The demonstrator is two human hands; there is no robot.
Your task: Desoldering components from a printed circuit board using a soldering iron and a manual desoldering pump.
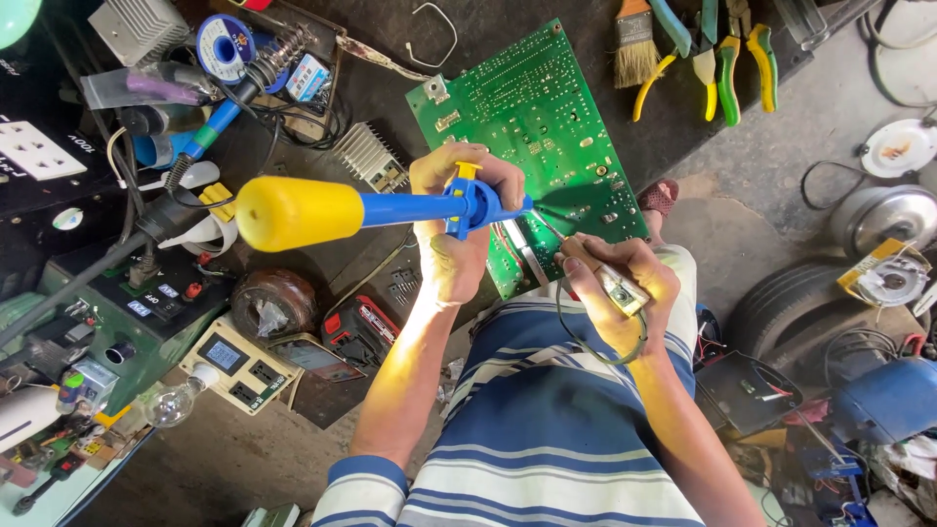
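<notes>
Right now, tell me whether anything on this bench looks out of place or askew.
The green circuit board lies tilted, its near corner overhanging the dark bench edge toward the person's lap. A clear glass light bulb juts sideways from the cream socket box. Nothing looks spilled or broken.

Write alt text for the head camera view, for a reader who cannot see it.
A person's left hand holds a blue and yellow desoldering pump and the right hand a soldering iron, both tips meeting at the edge of a green circuit board. Pliers and a brush lie beyond on the cluttered workbench.
</notes>
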